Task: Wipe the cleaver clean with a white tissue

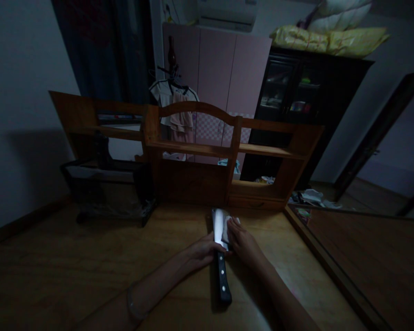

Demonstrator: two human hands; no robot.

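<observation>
A cleaver with a broad shiny blade (219, 225) and a black riveted handle (222, 280) is in front of me, its handle pointing toward me. My left hand (205, 250) is closed on the cleaver where blade and handle meet, the thumb lying across the metal. A folded white cloth or tissue (227, 232) is pressed to the right side of the blade by my right hand (239, 236). The fingers of that hand are closed over the cloth and hide part of it and of the blade's right edge.
The light wooden tabletop (72, 266) extends around the cleaver. A wooden shelf rack (193, 149) stands along its back. At the left is a dark-framed box-like object (106, 193). A raised wooden edge (326, 257) borders the right side. Pink cabinets (215, 73) stand beyond.
</observation>
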